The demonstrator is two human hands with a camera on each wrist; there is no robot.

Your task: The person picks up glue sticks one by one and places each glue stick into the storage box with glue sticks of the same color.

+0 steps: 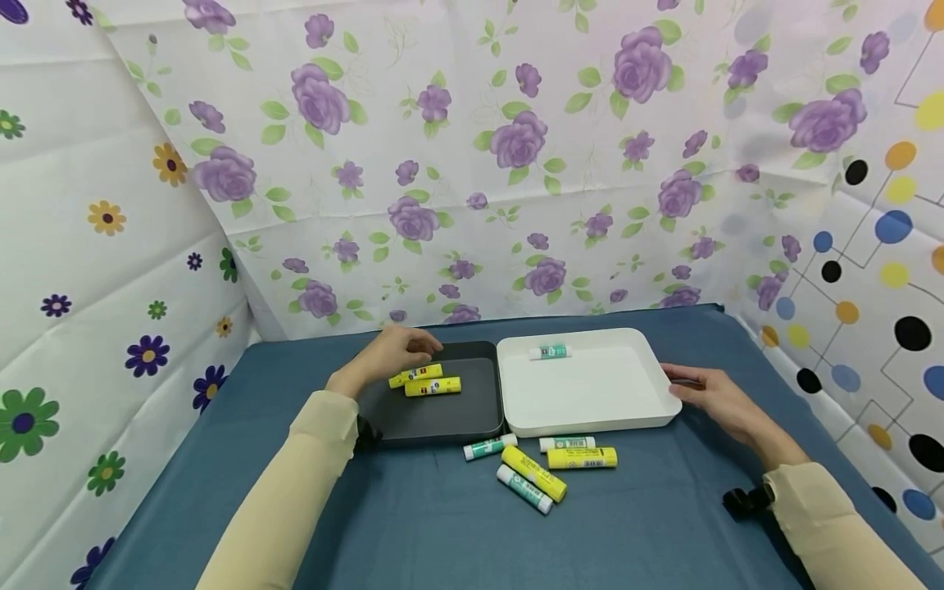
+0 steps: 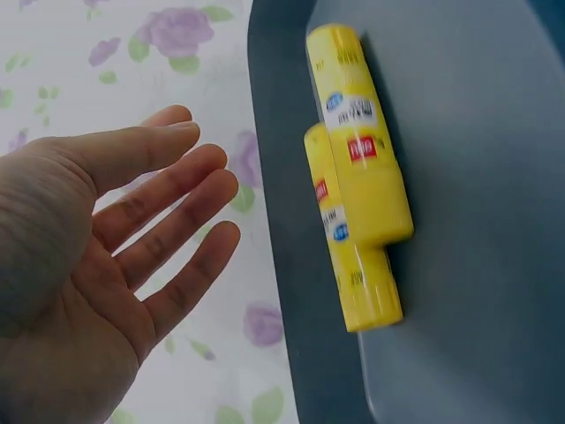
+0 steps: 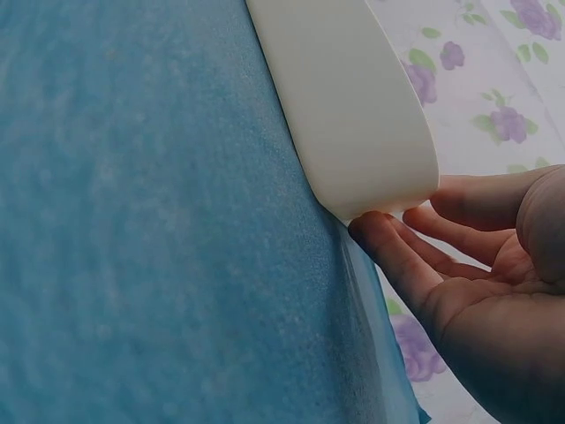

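My left hand (image 1: 391, 358) hovers over the left rim of the dark grey tray (image 1: 472, 418), fingers loosely spread with nothing between them. Beneath it, two yellow glue sticks (image 1: 433, 387) lie side by side in that tray, overlapping slightly in the left wrist view. To the right stands the white tray (image 1: 590, 397), holding one green-and-white glue stick (image 1: 550, 352) near its back. My right hand (image 1: 711, 397) grips the white tray's right side; in the right wrist view its thumb and fingers meet the tray's outer wall (image 3: 362, 132).
In front of the trays, on the blue cloth (image 1: 413, 524), lie several glue sticks: yellow ones such as this yellow glue stick (image 1: 534, 474) and green-and-white ones such as this green glue stick (image 1: 524, 489). A flowered curtain (image 1: 472, 164) hangs behind the table.
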